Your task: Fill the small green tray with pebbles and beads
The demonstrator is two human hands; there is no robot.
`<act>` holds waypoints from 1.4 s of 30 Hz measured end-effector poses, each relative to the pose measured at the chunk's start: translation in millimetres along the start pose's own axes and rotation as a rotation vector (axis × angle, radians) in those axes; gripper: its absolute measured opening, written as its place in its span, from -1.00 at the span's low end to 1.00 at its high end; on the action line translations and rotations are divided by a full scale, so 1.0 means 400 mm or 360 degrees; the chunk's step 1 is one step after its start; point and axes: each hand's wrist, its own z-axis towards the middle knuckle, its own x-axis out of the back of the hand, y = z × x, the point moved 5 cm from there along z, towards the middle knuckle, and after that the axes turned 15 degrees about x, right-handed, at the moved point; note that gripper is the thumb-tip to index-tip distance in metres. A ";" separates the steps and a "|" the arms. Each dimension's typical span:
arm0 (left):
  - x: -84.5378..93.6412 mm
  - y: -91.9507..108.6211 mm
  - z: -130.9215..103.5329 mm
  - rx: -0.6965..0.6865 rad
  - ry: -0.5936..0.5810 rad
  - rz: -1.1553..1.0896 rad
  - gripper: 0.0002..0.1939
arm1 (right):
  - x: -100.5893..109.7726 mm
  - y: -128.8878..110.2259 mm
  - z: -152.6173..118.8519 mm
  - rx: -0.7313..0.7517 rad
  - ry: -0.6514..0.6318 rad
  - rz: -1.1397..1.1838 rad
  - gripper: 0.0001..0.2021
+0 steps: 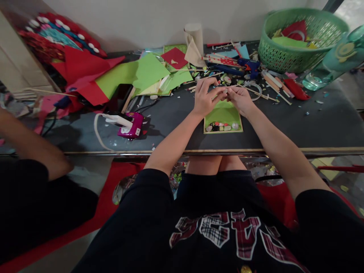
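My left hand (207, 95) and my right hand (241, 99) meet above a green panel. Between their fingertips is a small pale piece (226, 91), too small to tell its kind. Thumb and forefinger of each hand are pinched at it. Below them, the green panel (223, 113) with a light border lies flat near the table's front edge, its far part hidden by the hands. Along its near side runs a row of pebbles (226, 128), white, black and red. More pebbles (227, 79) lie scattered just beyond my hands.
Green paper sheets (152, 72), red paper (82, 72) and a phone (121, 98) lie left. A purple power adapter (132, 125) has a white cable. A blue glue gun (250, 66) lies behind. Right are a green basket (301, 38) and bottle (331, 62). Another person's arm (31, 140) is left.
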 end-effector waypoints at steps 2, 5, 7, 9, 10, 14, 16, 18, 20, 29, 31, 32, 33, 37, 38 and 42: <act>0.004 0.006 -0.004 -0.0009 -0.0005 0.0018 -0.23 | -0.004 -0.008 -0.004 -0.0040 0.0021 0.0031 -0.47; 0.009 0.009 -0.007 0.0069 0.0019 0.0016 -0.23 | -0.012 -0.030 -0.011 -0.0078 0.0041 0.0122 -0.51; 0.009 0.009 -0.008 0.0121 0.0055 0.0016 -0.27 | -0.018 -0.046 -0.015 -0.0075 0.0031 0.0165 -0.52; 0.007 0.009 -0.008 0.0148 0.0087 0.0013 -0.30 | -0.023 -0.054 -0.018 -0.0080 0.0009 0.0153 -0.54; 0.004 0.008 -0.008 0.0160 0.0095 0.0003 -0.31 | -0.024 -0.055 -0.019 -0.0084 0.0001 0.0132 -0.55; -0.004 0.000 -0.010 0.0187 0.0116 -0.0064 -0.29 | -0.023 -0.037 -0.018 -0.0076 0.0052 0.0117 -0.61; -0.006 -0.005 -0.011 0.0185 0.0160 -0.0052 -0.30 | -0.015 -0.020 -0.015 -0.0084 0.0129 0.0149 -0.58; -0.010 -0.010 -0.010 0.0181 0.0187 -0.0025 -0.31 | -0.006 -0.004 -0.012 -0.0083 0.0205 0.0186 -0.52; -0.015 -0.015 -0.007 0.0175 0.0166 -0.0039 -0.32 | 0.001 0.007 -0.009 -0.0057 0.0258 0.0233 -0.45; -0.018 -0.021 0.001 0.0264 0.0070 -0.0577 -0.37 | 0.015 0.012 -0.001 -0.0091 0.0269 -0.0048 -0.61; -0.018 -0.028 0.003 0.0342 0.0105 -0.0662 -0.41 | 0.072 -0.025 0.009 -0.0014 0.0326 -0.0523 -0.74; -0.019 -0.033 0.004 0.0386 0.0109 -0.0708 -0.42 | 0.116 -0.055 0.014 0.0077 0.0421 -0.0843 -0.81; -0.023 -0.038 0.004 0.0428 0.0100 -0.0756 -0.43 | 0.164 -0.089 0.017 0.0163 0.0526 -0.1202 -0.91; -0.053 -0.053 0.003 0.0529 -0.0015 -0.0921 -0.40 | 0.370 -0.179 -0.009 -0.0149 0.1103 -0.2241 -0.69; -0.062 -0.054 0.002 0.0540 -0.0051 -0.0955 -0.40 | 0.410 -0.187 -0.023 -0.0334 0.1193 -0.2349 -0.63; -0.088 -0.050 -0.007 0.0586 -0.0143 -0.1028 -0.38 | 0.490 -0.172 -0.068 -0.1024 0.0934 -0.2443 -0.49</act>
